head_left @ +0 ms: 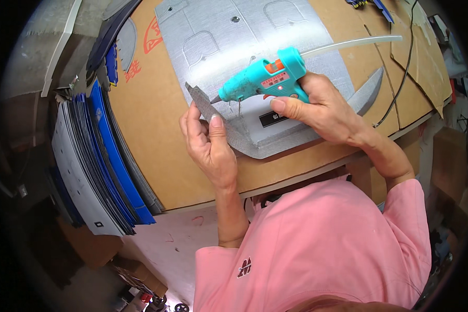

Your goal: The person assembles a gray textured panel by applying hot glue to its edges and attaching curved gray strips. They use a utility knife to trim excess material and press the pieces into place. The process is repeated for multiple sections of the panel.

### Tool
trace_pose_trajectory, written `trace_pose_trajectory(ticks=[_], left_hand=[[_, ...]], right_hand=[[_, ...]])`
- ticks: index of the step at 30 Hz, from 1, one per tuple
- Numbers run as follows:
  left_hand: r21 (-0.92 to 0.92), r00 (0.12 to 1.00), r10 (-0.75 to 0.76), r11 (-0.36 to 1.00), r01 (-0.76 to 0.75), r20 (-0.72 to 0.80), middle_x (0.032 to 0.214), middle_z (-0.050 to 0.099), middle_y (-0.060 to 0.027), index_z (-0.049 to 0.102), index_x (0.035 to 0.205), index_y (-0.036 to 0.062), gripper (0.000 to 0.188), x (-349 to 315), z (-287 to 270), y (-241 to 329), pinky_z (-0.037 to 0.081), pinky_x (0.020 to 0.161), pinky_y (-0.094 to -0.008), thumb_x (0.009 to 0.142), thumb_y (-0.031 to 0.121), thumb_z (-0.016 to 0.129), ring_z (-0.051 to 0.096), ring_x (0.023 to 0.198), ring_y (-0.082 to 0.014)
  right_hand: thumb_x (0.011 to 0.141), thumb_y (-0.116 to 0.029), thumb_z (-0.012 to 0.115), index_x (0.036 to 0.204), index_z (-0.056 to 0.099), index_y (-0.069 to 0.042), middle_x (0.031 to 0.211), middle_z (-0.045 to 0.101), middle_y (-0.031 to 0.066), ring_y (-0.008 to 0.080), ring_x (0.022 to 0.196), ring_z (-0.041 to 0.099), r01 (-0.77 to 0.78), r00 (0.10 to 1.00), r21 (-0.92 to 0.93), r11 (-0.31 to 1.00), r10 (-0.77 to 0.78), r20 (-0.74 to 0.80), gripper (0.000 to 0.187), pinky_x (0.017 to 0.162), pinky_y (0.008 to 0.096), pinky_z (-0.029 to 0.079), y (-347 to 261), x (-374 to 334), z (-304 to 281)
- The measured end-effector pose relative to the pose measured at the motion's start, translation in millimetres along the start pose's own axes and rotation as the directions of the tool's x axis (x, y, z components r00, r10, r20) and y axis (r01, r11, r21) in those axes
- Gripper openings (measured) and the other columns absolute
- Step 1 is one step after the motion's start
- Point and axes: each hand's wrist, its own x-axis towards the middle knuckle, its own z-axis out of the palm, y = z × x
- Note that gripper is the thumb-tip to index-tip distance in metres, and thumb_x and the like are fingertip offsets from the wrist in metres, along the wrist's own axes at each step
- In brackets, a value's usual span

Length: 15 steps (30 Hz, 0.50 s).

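Note:
My right hand [330, 112] is wrapped round a teal glue gun [252, 80], thumb along its handle. A long translucent glue stick [359, 41] sticks out of the gun's back end. The nozzle points left, close to a folded-up grey fabric edge [205, 106]. My left hand [210, 151] pinches that edge between thumb and fingers. The edge belongs to a large grey panel [307, 44] lying on the table, with moulded outlines and small holes. A black label [273, 118] sits on a pale area below the gun. Whether glue is coming out I cannot tell.
Brown cardboard [156, 156] covers the tabletop. At the left edge stands a stack of grey and blue panels [88, 156]. A black cord [404, 78] runs down the right side, near a curved grey tip [372, 91]. A blue object [382, 9] lies at the far right.

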Motion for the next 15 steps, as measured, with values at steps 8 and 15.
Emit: trace_pose_trajectory(ticks=[8, 15], left_hand=[[0.011, 1.0, -0.012, 1.0, 0.012, 0.006, 0.106, 0.043, -0.0032, 0.049, 0.126, -0.0085, 0.037, 0.9, 1.1, -0.1, 0.036, 0.066, -0.0215, 0.09, 0.001, 0.053, 0.039, 0.076, -0.0079], [0.017, 1.0, -0.014, 1.0, 0.014, 0.003, 0.104, 0.044, -0.0032, 0.049, 0.127, -0.0071, 0.039, 0.1, -1.1, -1.0, 0.038, 0.065, -0.0223, 0.089, -0.001, 0.054, 0.04, 0.076, -0.0079]], right_hand=[[0.089, -0.033, 0.061, 0.112, 0.056, 0.003, 0.082, 0.058, 0.0066, 0.0143, 0.075, 0.052, 0.105, 0.99, 0.034, 0.994, -0.101, -0.095, 0.043, 0.07, 0.0305, 0.045, 7.0, 5.8, 4.3], [0.089, -0.032, 0.061, 0.112, 0.056, 0.002, 0.084, 0.059, 0.0067, 0.0149, 0.078, 0.054, 0.007, 1.0, -0.002, 1.0, -0.007, -0.028, 0.042, 0.071, 0.0302, 0.045, 7.2, 3.7, 0.6]])
